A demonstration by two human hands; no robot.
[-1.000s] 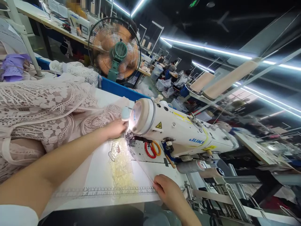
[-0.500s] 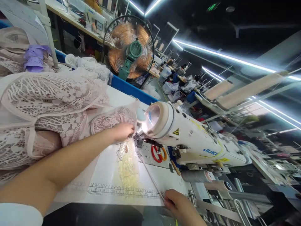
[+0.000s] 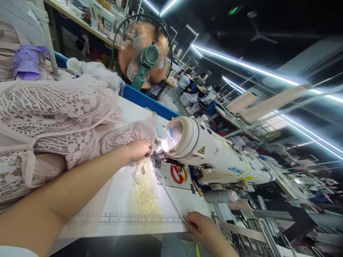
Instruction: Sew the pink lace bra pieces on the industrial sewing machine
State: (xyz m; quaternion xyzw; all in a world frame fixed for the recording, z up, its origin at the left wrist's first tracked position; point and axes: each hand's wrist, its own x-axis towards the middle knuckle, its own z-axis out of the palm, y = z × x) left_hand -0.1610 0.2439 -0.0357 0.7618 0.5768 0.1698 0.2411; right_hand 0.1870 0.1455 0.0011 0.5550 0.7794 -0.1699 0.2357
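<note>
From the sewing machine (image 3: 217,157) at centre, a narrow strip (image 3: 171,200) is stretched toward the lower right, pinched there by the right hand (image 3: 200,225). Left of centre, lace fabric (image 3: 115,140) is touched by the left hand (image 3: 139,149); whether it is gripped cannot be told.

JUKI (image 3: 235,170) and a warning triangle (image 3: 201,150) mark the sewing machine (image 3: 218,151) — numbers (image 3: 130,221), the ruler (image 3: 158,218).

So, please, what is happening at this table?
A person's left hand is at the lace, beside the lit end of the sewing machine. The right hand holds a thin strip near the front edge of the table. The strip runs from there toward the machine's needle area.
</note>
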